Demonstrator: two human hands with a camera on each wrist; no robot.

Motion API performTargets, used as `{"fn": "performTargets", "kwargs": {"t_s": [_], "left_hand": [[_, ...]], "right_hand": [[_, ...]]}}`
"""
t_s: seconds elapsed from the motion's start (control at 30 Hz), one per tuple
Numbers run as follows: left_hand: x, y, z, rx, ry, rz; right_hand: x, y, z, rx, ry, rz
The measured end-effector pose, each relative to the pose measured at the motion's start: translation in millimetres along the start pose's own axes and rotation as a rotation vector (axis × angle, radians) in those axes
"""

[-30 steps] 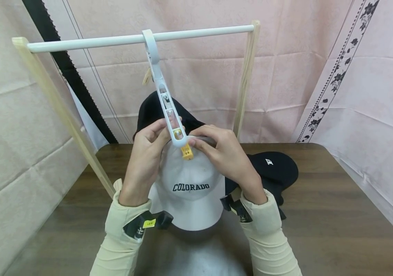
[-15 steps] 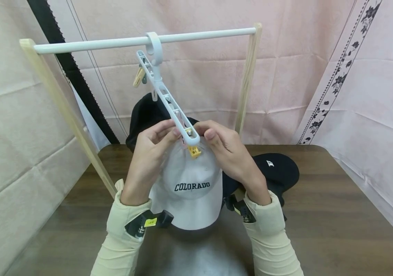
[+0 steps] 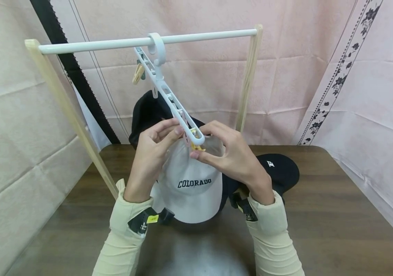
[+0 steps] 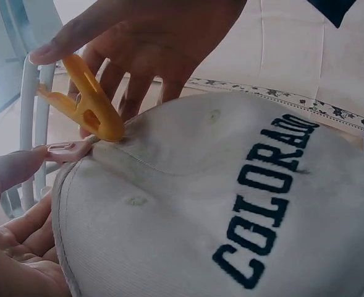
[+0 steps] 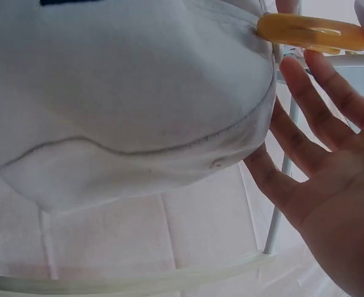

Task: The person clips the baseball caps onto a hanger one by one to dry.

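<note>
A white cap (image 3: 191,195) lettered COLORADO hangs below the light-blue clip hanger (image 3: 173,99). At the cap's upper edge my left hand (image 3: 153,153) pinches a pink clothespin (image 4: 67,150), with its other fingers behind the cloth. My right hand (image 3: 232,153) holds the yellow clothespin (image 4: 92,102) between thumb and fingers. That clothespin's nose lies against the cap's edge, beside the pink one; whether it bites the cloth I cannot tell. In the right wrist view the yellow clothespin (image 5: 311,32) points away from the cap, and several right fingers spread behind the edge.
The hanger hooks over a white rod (image 3: 96,45) on wooden posts (image 3: 68,107). Behind the white cap is a black cap (image 3: 148,109). Another dark cap (image 3: 279,172) lies on the brown table (image 3: 337,214) at the right. A beige clothespin (image 3: 137,73) hangs at the hanger's far end.
The hanger has swung so its near end moved right. My right hand left the cap's edge, opened slightly, then closed its thumb and fingers around the yellow clothespin. My left hand stays at the cap.
</note>
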State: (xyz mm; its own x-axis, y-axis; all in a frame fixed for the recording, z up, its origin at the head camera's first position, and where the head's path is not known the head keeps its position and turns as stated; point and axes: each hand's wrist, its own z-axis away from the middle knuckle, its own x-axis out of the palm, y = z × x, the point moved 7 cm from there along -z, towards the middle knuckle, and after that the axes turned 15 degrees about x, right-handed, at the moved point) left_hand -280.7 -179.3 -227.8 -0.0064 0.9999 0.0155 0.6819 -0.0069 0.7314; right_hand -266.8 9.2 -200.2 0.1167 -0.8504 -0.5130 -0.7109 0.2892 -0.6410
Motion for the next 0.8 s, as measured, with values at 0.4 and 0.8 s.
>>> {"fn": "performTargets", "kwargs": {"t_s": [0.4, 0.8], "left_hand": [[-18.4, -3.0, -3.7, 0.077, 0.096, -0.043], [-54.0, 4.2, -4.1, 0.236, 0.335, -0.287]], "right_hand": [[-9.7, 12.3, 0.1, 0.025, 0.139, 0.095], [-35.5, 20.9, 4.3, 0.044, 0.367, -0.05]]}}
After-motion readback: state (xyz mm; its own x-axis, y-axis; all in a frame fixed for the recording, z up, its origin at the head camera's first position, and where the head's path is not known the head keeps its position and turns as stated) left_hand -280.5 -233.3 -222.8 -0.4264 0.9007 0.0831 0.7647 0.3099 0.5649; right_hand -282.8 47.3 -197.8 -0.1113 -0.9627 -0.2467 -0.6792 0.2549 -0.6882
